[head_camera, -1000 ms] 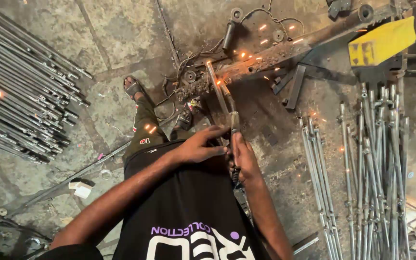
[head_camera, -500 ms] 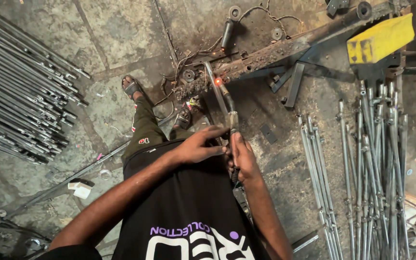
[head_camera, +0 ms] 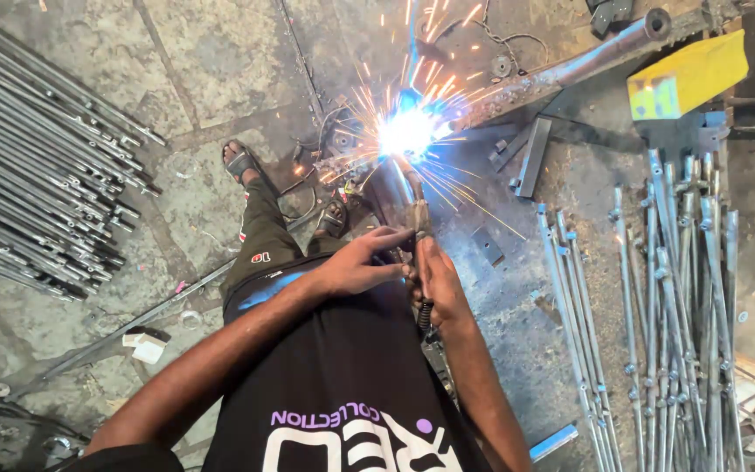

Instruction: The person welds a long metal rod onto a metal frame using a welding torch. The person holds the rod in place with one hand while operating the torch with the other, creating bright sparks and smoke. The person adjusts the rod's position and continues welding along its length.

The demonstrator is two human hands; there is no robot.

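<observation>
Both hands (head_camera: 399,267) grip electrode holder (head_camera: 419,218); rod piles (head_camera: 37,166) flank sparks (head_camera: 408,131)

We see a blue-white arc (head_camera: 408,131) throwing orange sparks, a yellow block (head_camera: 688,74), grey steel rods (head_camera: 28,175), a black shirt (head_camera: 342,393) with white-and-purple lettering, and olive trousers (head_camera: 259,236).

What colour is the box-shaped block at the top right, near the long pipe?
The block is yellow, seen best in the head view, beside the grey pipe.

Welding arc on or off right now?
On: bright white-blue arc with sparks flying at the welding torch tip, both hands on it.
</observation>
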